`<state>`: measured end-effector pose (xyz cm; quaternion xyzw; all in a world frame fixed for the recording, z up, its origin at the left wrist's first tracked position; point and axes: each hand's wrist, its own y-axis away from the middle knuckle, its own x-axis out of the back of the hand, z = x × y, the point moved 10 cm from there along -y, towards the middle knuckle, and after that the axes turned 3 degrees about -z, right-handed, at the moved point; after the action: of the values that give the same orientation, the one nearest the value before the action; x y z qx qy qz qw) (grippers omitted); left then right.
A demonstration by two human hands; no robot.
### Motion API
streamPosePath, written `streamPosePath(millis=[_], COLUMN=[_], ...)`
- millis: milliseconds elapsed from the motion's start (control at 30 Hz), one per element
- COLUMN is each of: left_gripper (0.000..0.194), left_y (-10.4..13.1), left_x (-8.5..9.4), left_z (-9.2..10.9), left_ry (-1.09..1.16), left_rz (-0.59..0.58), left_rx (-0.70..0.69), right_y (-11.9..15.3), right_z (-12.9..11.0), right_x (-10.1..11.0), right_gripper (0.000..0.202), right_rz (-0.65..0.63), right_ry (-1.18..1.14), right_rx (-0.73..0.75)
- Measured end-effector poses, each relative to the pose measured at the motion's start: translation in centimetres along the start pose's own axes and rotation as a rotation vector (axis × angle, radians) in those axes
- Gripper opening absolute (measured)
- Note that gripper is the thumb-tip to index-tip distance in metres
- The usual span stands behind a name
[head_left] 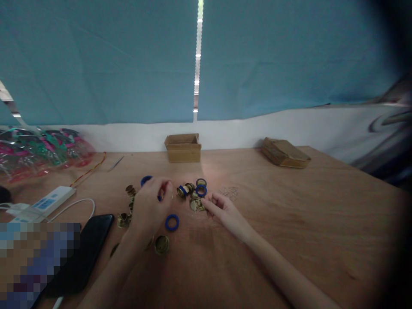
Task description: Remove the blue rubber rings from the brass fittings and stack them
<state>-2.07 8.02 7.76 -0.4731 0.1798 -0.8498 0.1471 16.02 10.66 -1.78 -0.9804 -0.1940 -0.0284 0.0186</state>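
Note:
My left hand [152, 204] is closed with a blue ring [159, 198] partly showing between its fingers. My right hand [222, 208] has thumb and forefinger pinched at the right edge of a pile of small brass-coloured pieces [195, 204]; what it grips is too small to make out. Just above that pile lie a blue ring [201, 190] and round brass-coloured parts [182, 191]. Another blue ring [172, 222] rests flat between my hands, with a round metal cap [162, 244] below it. More brass-coloured parts [123, 219] are left of my left hand, partly hidden by it.
An open cardboard box [183, 152] stands at the back, and a flattish carton [285, 153] is at back right. Small clear pieces [230, 192] lie right of the pile. On the left are a power strip [48, 204], a black phone [93, 244], cables and plastic-wrapped items [41, 150].

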Motion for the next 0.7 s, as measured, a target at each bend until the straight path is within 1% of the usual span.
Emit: streamPosePath(millis=[67,100,167,200,267,367,467,533,600,700], left_gripper=[0.027,0.029,0.034,0.035,0.036,0.031,0.026,0.023,0.022,0.023], left_y=[1.6,2.3,3.3,3.6,3.8,3.5,3.4,3.5,3.7,4.1], left_x=[-4.1,-5.7,-7.7,-8.4,-9.3,-9.9,-10.9,-11.7,-12.4,-12.9], left_z=[1.8,2.4,2.7,2.7,2.7,2.5,1.9,1.2,0.6,0.4], left_ry=[0.175,0.243,0.353,0.409,0.523,0.688,0.828,0.909,0.973,1.019], left_rz=[-0.250,-0.343,-0.424,-0.444,-0.462,-0.469,-0.494,-0.528,-0.562,-0.588], left_rx=[-0.017,-0.005,0.052,0.073,0.094,0.076,0.078,0.126,0.187,0.227], right_y=[0.0,0.0,0.1,0.1,0.2,0.4,0.4,0.4,0.4,0.5], right_z=[-0.1,-0.1,-0.4,-0.5,-0.5,-0.3,0.1,0.1,-0.3,-0.8], right_x=[-0.2,-0.2,-0.2,-0.3,-0.5,-0.9,-1.1,-1.2,-1.0,-0.8], right_gripper=[0.034,0.034,0.034,0.034,0.034,0.032,0.027,0.023,0.023,0.022], right_rz=[0.002,0.009,0.023,0.028,0.021,-0.006,-0.030,-0.039,-0.026,-0.013], right_ry=[-0.005,0.000,0.020,0.033,0.060,0.106,0.187,0.232,0.258,0.296], right_rx=[0.015,0.028,0.068,0.088,0.118,0.127,0.126,0.128,0.141,0.145])
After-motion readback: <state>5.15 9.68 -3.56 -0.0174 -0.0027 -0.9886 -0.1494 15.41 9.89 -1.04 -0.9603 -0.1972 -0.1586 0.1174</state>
